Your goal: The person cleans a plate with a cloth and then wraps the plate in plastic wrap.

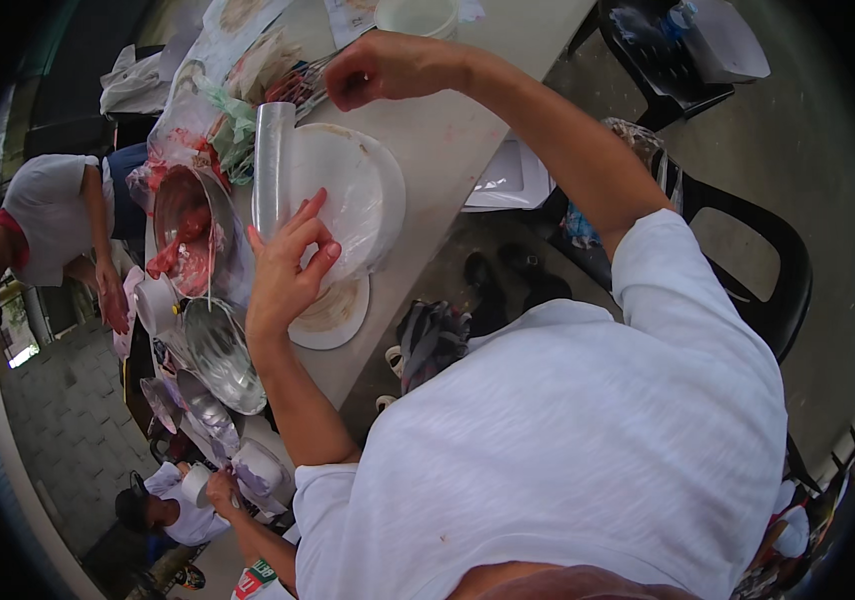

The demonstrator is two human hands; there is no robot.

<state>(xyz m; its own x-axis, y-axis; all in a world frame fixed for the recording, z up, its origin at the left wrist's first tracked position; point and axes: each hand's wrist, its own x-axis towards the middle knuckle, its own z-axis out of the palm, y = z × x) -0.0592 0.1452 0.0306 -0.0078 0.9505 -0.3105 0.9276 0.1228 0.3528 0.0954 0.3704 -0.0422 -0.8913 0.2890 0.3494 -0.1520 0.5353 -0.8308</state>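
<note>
My left hand is over a round white tub covered in clear film, its thumb and index finger pinched together and the other fingers spread. Whether anything thin is between them cannot be made out. A roll of clear plastic film lies across the tub's far edge, just above that hand. My right hand is raised near some thin sticks at the table's upper part, its fingers curled inward; no held thing is plain. Beneath the tub, a round white lid or board with brown smears shows.
A metal pot with red wet contents stands beyond the tub, beside crumpled green plastic and a film-lined bowl. Two people stand across the table; another person's arm reaches in low down. Black plastic chairs are at the right.
</note>
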